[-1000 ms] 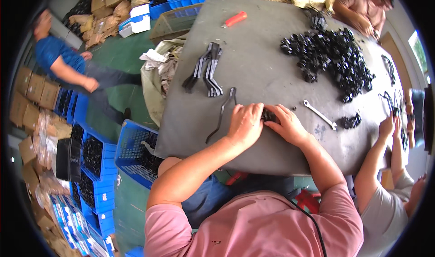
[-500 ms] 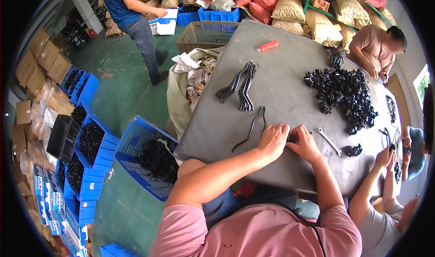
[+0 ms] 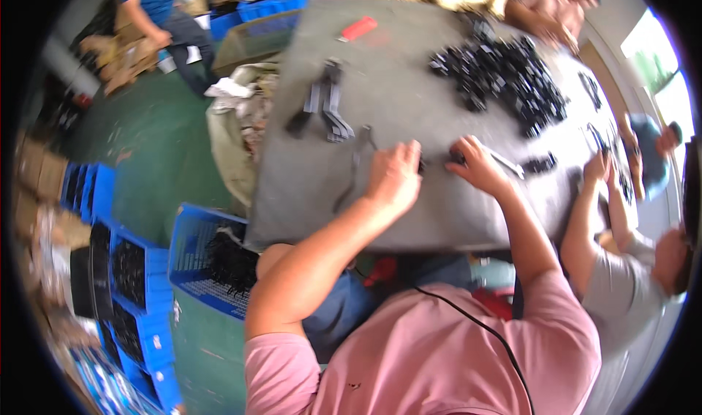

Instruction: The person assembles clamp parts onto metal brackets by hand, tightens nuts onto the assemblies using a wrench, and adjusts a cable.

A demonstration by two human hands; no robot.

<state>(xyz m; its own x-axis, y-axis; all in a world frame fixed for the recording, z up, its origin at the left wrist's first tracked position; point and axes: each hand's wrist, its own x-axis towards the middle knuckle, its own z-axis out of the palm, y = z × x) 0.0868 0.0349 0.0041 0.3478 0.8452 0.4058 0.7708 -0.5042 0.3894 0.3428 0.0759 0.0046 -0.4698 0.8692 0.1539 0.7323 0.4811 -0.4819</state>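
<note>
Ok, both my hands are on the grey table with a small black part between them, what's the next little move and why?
Probably bring the two hands closer together over the small black part. The left hand lies palm down beside it, and the right hand touches it with its fingertips, so the part seems not yet firmly held. The picture is blurred, so the grip itself is unclear.

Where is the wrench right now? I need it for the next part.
In the head view the wrench lies on the grey table, just right of the right hand, below the big pile of black parts.
</note>
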